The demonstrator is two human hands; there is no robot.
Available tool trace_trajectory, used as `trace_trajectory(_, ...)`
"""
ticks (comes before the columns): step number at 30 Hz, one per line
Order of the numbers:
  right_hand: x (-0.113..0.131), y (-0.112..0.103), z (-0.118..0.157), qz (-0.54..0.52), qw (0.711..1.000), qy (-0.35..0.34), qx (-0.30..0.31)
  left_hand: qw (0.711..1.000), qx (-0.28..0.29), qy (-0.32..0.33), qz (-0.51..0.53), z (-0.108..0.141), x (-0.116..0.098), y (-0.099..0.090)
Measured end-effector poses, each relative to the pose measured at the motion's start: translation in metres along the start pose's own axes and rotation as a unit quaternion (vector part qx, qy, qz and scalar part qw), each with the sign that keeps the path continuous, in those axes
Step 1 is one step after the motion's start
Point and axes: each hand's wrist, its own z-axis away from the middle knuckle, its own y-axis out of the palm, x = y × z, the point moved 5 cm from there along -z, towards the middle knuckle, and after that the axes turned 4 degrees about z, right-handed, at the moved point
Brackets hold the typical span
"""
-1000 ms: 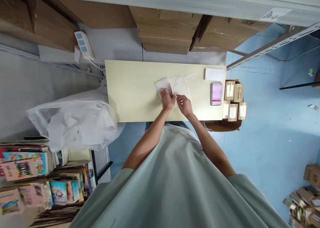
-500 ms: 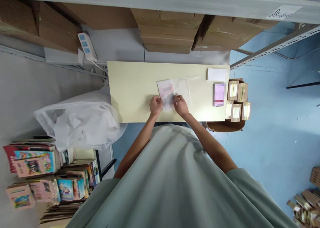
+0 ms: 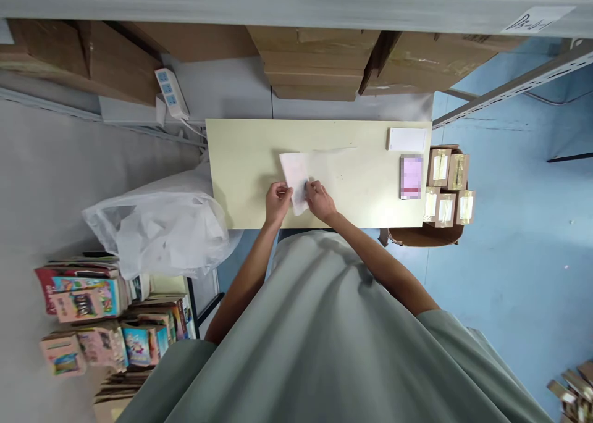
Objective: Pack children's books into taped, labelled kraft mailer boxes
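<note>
A thin white and pale pink booklet or packet [image 3: 295,173] is held tilted over the cream table [image 3: 245,157]. My left hand [image 3: 278,202] pinches its left edge, fingers curled. On its right side, my right hand [image 3: 319,201] is closed with the fingertips on the packet. A clear plastic film [image 3: 324,165] stretches from the packet to the right. Near the table's right end lie a white card or box [image 3: 406,139] and a pink-purple item [image 3: 411,177], which neither hand touches.
A white plastic bag [image 3: 162,231] bulges left of the table, above stacked books [image 3: 88,302]. Small brown boxes [image 3: 445,191] stand in a carton at the right. Large cardboard boxes [image 3: 319,58] and a power strip [image 3: 172,93] lie beyond the table, under a metal shelf beam [image 3: 296,3].
Both hands have moved left with the packet, which now shows a paler, plainer face and is more tilted. The camera view has shifted slightly.
</note>
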Motion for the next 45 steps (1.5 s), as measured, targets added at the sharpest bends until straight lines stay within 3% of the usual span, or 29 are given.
trace_trajectory(6,-0.029,-0.019,0.009,-0.055,0.998,0.012,-0.022,0.994,0.026,0.088,-0.066,0.012,-0.035,0.058)
trace_trajectory(12,-0.080,-0.043,0.040,-0.141,0.981,0.050,-0.124,0.989,0.050,0.076,-0.120,0.001,-0.029,0.122)
trace_trajectory(15,-0.098,-0.051,0.054,-0.154,0.974,0.059,-0.153,0.987,0.040,0.069,-0.138,-0.005,-0.023,0.140)
trace_trajectory(18,-0.104,-0.054,0.060,-0.162,0.970,0.064,-0.168,0.983,0.062,0.073,-0.155,-0.007,-0.022,0.144)
trace_trajectory(21,-0.102,-0.055,0.057,-0.165,0.969,0.061,-0.172,0.979,0.068,0.085,-0.171,-0.007,-0.022,0.128)
trace_trajectory(25,-0.093,-0.052,0.045,-0.140,0.975,0.060,-0.164,0.986,-0.008,0.081,-0.149,-0.010,-0.016,0.088)
trace_trajectory(27,-0.088,-0.047,0.038,-0.112,0.979,0.072,-0.153,0.990,-0.013,0.054,-0.127,-0.011,-0.008,0.076)
trace_trajectory(31,-0.078,-0.033,0.031,-0.042,0.977,0.121,-0.170,0.992,0.049,0.042,-0.109,-0.009,0.001,0.077)
trace_trajectory(34,-0.069,-0.024,0.029,-0.012,0.972,0.131,-0.194,0.990,0.059,0.053,-0.117,-0.005,0.001,0.075)
trace_trajectory(37,-0.054,-0.015,0.024,0.011,0.976,0.129,-0.176,0.990,0.061,0.060,-0.113,-0.007,0.000,0.061)
trace_trajectory(41,-0.016,0.001,0.005,0.036,0.982,0.108,-0.148,0.991,0.040,0.065,-0.112,-0.023,0.001,0.018)
trace_trajectory(45,0.040,0.026,-0.030,0.044,0.989,0.078,-0.121,0.991,0.008,0.071,-0.109,-0.050,0.007,-0.044)
